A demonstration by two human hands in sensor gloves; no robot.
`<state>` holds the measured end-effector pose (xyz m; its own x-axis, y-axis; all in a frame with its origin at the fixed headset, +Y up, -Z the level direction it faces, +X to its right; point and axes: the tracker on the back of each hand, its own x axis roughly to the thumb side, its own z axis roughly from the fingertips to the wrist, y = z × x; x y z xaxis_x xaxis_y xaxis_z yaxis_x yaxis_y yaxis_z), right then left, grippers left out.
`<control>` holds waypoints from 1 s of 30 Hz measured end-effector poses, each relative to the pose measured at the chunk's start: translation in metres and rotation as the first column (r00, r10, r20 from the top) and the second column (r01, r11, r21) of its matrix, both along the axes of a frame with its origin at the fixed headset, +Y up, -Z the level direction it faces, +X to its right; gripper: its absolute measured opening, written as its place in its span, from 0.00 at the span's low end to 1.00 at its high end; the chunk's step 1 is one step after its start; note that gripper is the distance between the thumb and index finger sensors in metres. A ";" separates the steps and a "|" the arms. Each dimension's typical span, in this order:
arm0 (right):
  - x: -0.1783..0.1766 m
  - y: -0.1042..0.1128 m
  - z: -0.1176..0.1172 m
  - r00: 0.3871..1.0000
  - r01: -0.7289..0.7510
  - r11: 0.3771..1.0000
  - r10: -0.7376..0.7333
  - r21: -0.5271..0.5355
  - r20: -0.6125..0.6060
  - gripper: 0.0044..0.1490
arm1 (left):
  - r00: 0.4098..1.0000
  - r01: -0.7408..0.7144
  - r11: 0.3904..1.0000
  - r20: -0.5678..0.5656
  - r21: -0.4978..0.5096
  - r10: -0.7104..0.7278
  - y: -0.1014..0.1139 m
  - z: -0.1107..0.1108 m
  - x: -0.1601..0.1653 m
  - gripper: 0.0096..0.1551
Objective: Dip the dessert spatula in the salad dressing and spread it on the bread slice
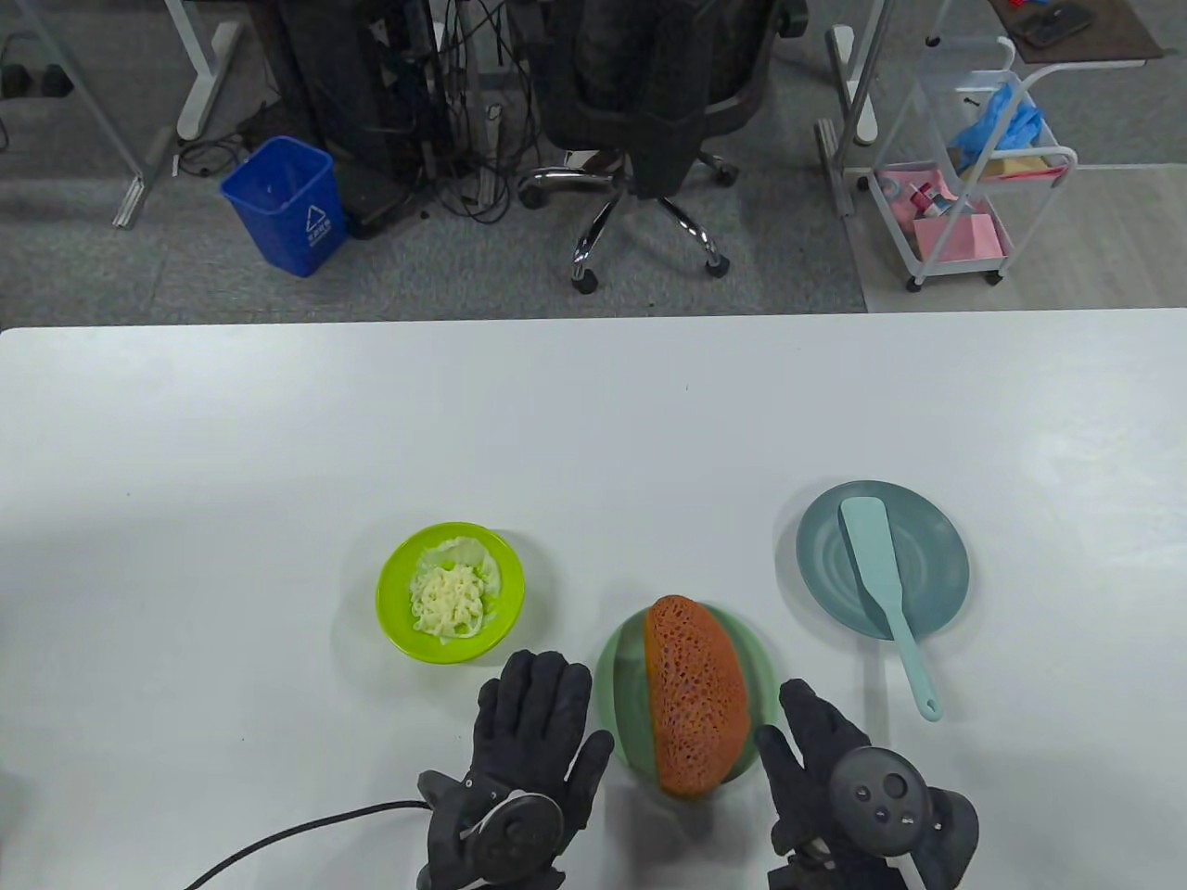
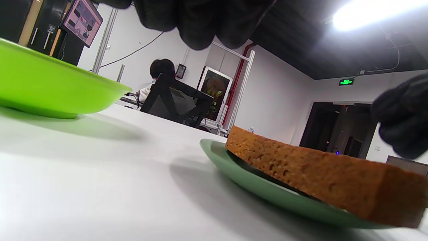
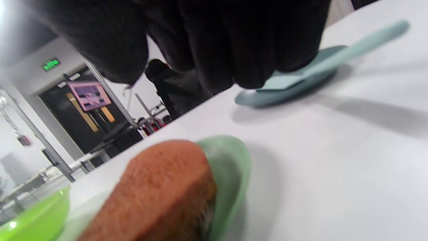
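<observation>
A brown bread slice point(image 1: 695, 705) lies on a green plate point(image 1: 621, 686) at the table's front middle. A teal dessert spatula point(image 1: 886, 593) rests on a grey-blue plate point(image 1: 937, 547) to the right, its handle sticking out over the plate's near edge. A lime bowl point(image 1: 394, 593) with pale salad dressing point(image 1: 450, 601) stands to the left. My left hand point(image 1: 533, 732) lies flat and open on the table left of the bread plate. My right hand point(image 1: 821, 751) is open and empty right of it. The bread point(image 2: 317, 174) and the lime bowl point(image 2: 50, 90) show in the left wrist view, the bread point(image 3: 157, 194) and spatula point(image 3: 334, 57) in the right wrist view.
The white table point(image 1: 278, 445) stretches wide behind the dishes. A black cable point(image 1: 297, 830) runs from my left hand off the front edge. Beyond the table's far edge are an office chair point(image 1: 649, 139), a blue bin point(image 1: 283, 204) and a white cart point(image 1: 974, 176).
</observation>
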<state>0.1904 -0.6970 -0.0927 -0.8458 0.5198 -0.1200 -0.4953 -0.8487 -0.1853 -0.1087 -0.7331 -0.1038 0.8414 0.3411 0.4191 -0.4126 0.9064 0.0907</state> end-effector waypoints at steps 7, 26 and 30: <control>0.023 0.026 -0.008 0.998 -0.046 0.993 0.042 0.111 0.038 0.38 | 0.999 0.007 0.998 -0.042 -0.058 -0.010 -0.009 -0.007 -0.009 0.41; 0.151 -0.023 -0.055 0.990 -0.064 0.992 0.077 -0.107 0.115 0.41 | 0.997 0.007 0.997 -0.076 -0.076 -0.013 -0.012 -0.010 -0.014 0.41; 0.161 -0.043 -0.061 0.994 -0.070 0.973 0.086 -0.219 0.063 0.42 | 0.997 0.011 0.997 -0.080 -0.075 -0.016 -0.012 -0.010 -0.015 0.41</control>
<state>0.3513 -0.7395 -0.1539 -0.8679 0.4078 -0.2836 -0.4182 -0.9080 -0.0258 -0.1236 -0.7453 -0.1137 0.8760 0.3571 0.3242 -0.3944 0.9173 0.0553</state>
